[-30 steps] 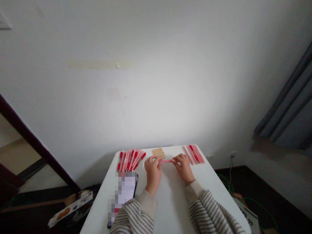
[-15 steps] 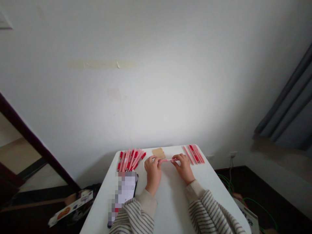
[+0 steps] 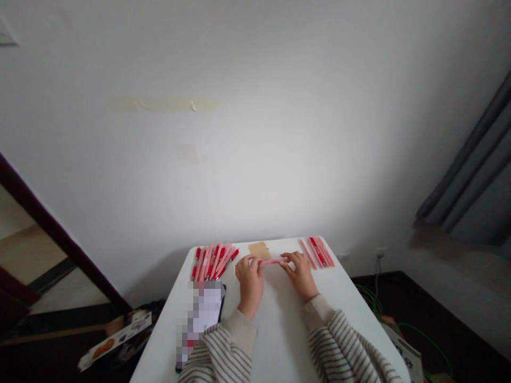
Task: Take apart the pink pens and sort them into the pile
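A pink pen spans the gap between my two hands, held nearly level above the far part of the white table. My left hand grips its left end with the fingertips. At the other end, the fingers of my right hand are pinched on it. Both of the pen's ends are hidden by fingers. Left of my left hand lies a pile of pink and red pens. To the right of my right hand is a smaller row of pink and red pens.
A tan square pad lies just beyond my hands. A phone, partly blurred out, rests on the left by my sleeve. The wall rises right behind the table. Green cables run along the floor at right.
Between my hands, the pale stretch of the pen near my right fingers no longer shows; the visible part is now pink. My hands have barely moved.
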### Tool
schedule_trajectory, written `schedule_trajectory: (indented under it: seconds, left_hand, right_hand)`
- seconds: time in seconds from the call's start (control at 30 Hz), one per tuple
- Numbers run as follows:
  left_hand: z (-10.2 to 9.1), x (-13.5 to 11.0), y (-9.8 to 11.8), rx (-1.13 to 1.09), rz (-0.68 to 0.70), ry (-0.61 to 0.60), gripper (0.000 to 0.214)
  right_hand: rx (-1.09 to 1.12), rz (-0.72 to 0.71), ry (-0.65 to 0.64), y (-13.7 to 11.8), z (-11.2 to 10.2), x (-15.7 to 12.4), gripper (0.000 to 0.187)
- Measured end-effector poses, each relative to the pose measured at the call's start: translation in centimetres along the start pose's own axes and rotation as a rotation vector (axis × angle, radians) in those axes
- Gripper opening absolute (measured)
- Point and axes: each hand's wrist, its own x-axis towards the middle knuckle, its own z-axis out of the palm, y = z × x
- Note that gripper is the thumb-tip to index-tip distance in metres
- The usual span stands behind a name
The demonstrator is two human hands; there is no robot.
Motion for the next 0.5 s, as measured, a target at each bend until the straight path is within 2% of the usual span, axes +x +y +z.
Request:
schedule_trajectory:
  seconds: [0.2, 0.5]
  left_hand:
    - [0.48, -0.07, -0.35, 0.017, 0.005, 0.008, 0.016]
    - [-0.27, 0.12, -0.17, -0.066, 0.036, -0.001, 0.014]
  right_hand:
    - [0.003, 0.000, 0.013, 0.47, 0.18, 0.08, 0.029]
    - [-0.021, -0.002, 0.006, 0.67, 0.39, 0.04, 0.031]
